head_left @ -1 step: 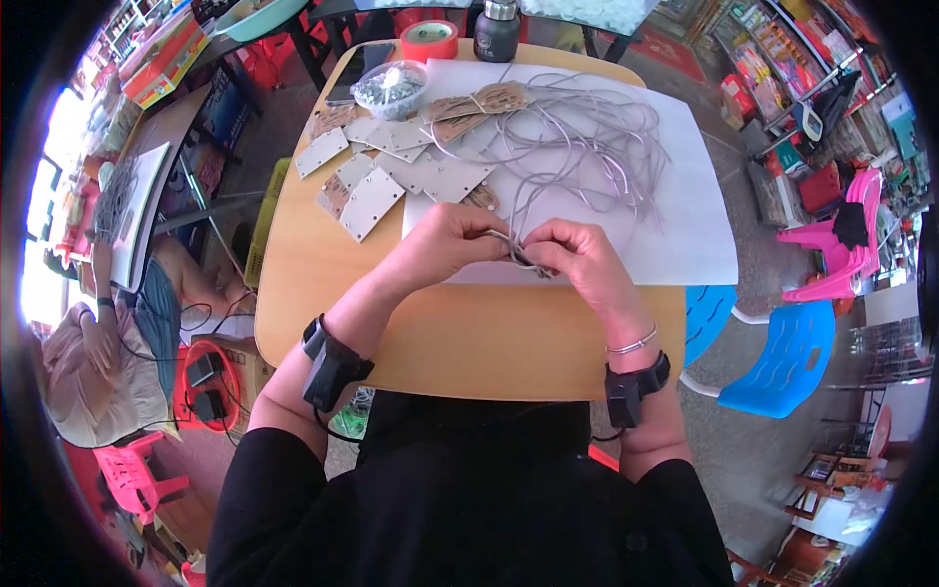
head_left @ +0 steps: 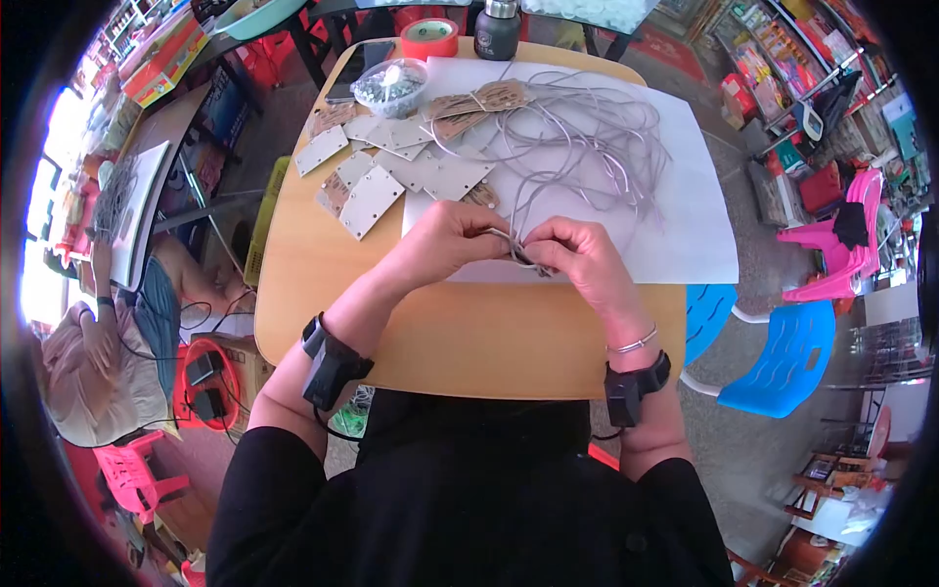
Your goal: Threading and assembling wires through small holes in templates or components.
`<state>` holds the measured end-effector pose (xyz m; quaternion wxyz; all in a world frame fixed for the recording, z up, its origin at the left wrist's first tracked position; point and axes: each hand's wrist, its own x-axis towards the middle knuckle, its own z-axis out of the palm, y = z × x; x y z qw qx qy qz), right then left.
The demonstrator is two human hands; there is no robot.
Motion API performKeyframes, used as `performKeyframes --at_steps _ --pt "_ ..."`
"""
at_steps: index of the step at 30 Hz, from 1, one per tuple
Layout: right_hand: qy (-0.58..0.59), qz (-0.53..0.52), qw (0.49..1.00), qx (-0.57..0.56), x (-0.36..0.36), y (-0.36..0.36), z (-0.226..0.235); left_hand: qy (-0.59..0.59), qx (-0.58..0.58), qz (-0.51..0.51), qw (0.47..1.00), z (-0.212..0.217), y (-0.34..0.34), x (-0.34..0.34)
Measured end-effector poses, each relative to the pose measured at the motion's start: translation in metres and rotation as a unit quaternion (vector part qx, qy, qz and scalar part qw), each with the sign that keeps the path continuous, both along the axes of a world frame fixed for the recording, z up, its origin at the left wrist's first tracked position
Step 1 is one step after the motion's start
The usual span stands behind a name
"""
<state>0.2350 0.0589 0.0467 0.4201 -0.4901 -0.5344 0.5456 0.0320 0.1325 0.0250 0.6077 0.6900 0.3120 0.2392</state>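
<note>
Between my two hands, just over the near edge of a white sheet [head_left: 690, 210], is a small looped bunch of grey cord [head_left: 518, 251]. My left hand [head_left: 448, 240] pinches it from one side, thumb against the fingers. From the other side my right hand [head_left: 584, 259] grips the same bunch with bent fingertips. Strands run from it up to a loose tangle of grey cords [head_left: 626, 147] on the sheet. Several pale flat cards with small holes [head_left: 375, 203] lie scattered beyond my left hand. The fingers partly hide the cord's crossing.
A clear tub of small metallic pieces [head_left: 391, 90], a dark phone [head_left: 358, 67], red-rimmed tape [head_left: 429, 39] and a dark bottle [head_left: 496, 34] stand along the far side of the wooden table [head_left: 469, 342]. Blue chairs [head_left: 782, 360] are at right; another person [head_left: 98, 362] sits at left.
</note>
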Motion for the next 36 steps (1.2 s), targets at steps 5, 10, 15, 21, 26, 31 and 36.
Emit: performKeyframes --at_steps 5,10,15,21,26,31,36 --pt "0.038 -0.013 0.999 -0.023 0.007 0.005 -0.008 -0.018 -0.022 -0.009 1.0 0.006 0.004 0.002" --pt "0.143 -0.057 0.987 -0.048 0.015 0.008 -0.012 -0.067 -0.05 0.025 0.996 0.008 0.009 0.004" --pt "0.06 -0.075 0.995 0.029 0.004 0.002 -0.003 0.016 0.027 -0.014 0.999 0.004 0.007 -0.002" --pt "-0.024 -0.021 0.999 0.02 0.002 0.002 -0.008 0.004 0.026 -0.003 1.0 0.012 0.001 0.001" --pt "-0.009 -0.06 0.998 0.021 0.004 0.006 -0.013 -0.018 0.003 0.012 1.0 0.006 0.006 0.001" --pt "-0.007 -0.086 0.996 0.018 0.005 0.006 -0.014 -0.047 -0.033 0.035 0.998 0.008 0.007 0.001" --pt "-0.008 -0.073 0.997 0.023 0.004 0.002 -0.004 -0.029 -0.034 -0.015 0.999 0.012 0.007 -0.002"
